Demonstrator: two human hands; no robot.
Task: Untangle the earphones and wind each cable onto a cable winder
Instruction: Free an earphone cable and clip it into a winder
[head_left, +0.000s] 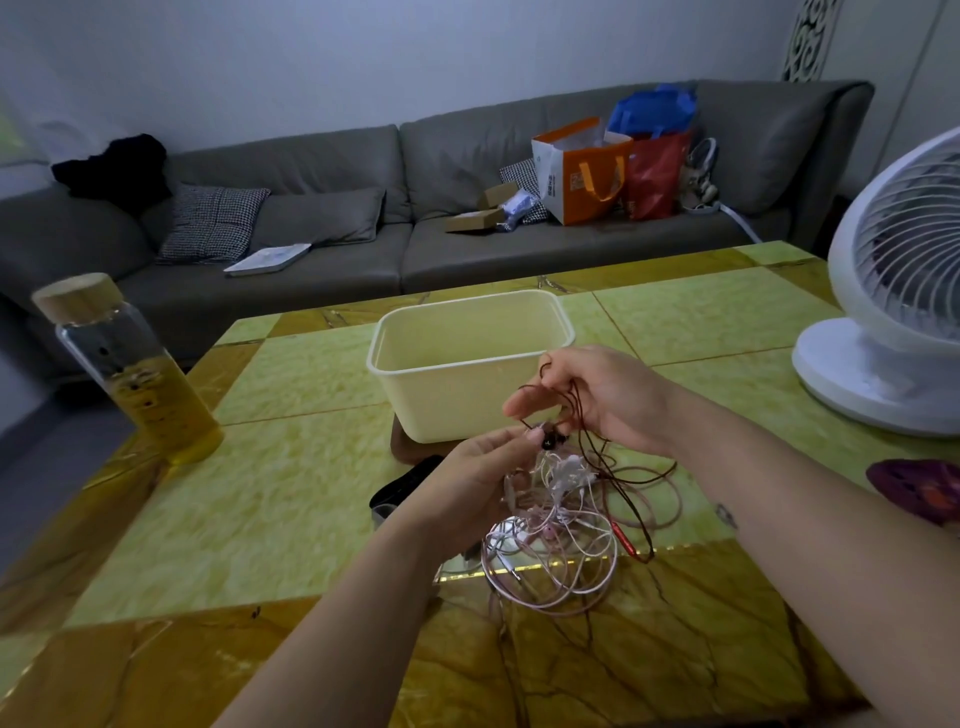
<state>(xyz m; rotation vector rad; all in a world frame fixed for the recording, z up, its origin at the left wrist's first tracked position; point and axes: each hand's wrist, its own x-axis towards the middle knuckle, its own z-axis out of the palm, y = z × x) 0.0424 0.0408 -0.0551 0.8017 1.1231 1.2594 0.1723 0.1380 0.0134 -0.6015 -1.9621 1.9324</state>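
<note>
Right hand (597, 400) curled, dark red cable (586, 448) looped over its fingers; left hand (478, 467) pinches the earbuds (550, 439). Pink-white tangle (550, 551) trails onto table (260, 493). Risk: pulling apart likely cinches knots tighter.

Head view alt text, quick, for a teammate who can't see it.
Both hands hold a tangle of earphone cables over a green-and-amber table: right hand grips the dark red cable, left hand pinches the dark earbuds, pink and white loops trail onto the table. A cream tub stands behind.
</note>
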